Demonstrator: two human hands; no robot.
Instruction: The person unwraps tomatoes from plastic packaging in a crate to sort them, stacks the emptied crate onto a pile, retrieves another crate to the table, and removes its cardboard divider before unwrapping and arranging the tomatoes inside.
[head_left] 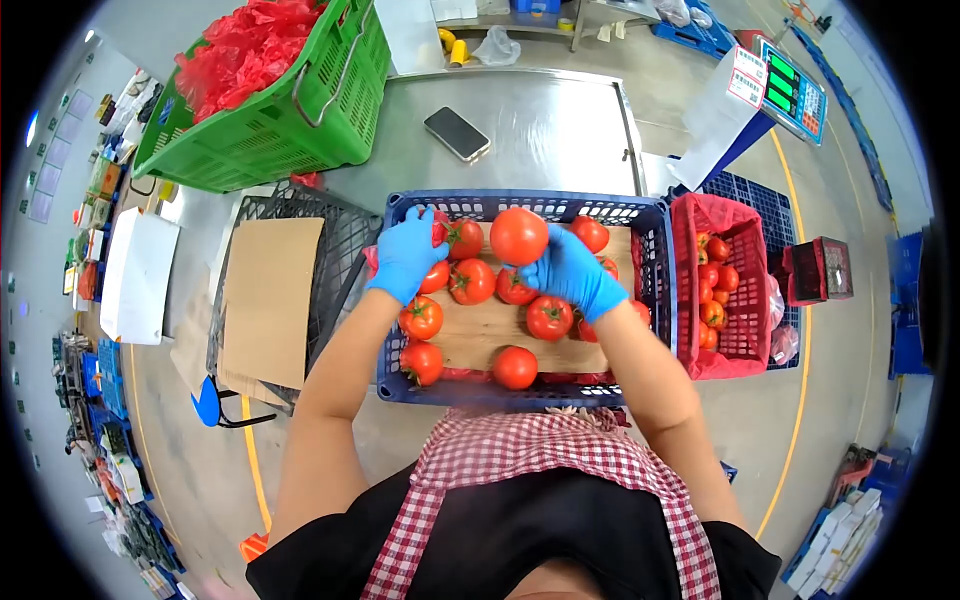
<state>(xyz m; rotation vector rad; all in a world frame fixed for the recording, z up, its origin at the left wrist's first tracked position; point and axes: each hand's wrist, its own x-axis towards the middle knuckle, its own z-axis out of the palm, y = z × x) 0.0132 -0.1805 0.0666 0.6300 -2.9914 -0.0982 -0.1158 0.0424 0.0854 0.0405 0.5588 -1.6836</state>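
A blue crate (655,255) in front of me holds several red tomatoes (472,281) lying on a brown board (465,340). My right hand (578,275), in a blue glove, grips a large tomato (519,236) raised above the others, its fingers at the tomato's lower right side. My left hand (402,258), also gloved, is at the crate's upper left corner with its fingers curled by something red, beside another tomato (464,239). What the left fingers hold is mostly hidden. Red plastic shows at that wrist.
A green crate (350,110) with red bags (250,50) stands at upper left. A phone (457,133) lies on the metal table (550,110). At right are a red-lined crate (740,330) of tomatoes and a scale (795,95). Cardboard (270,300) lies left.
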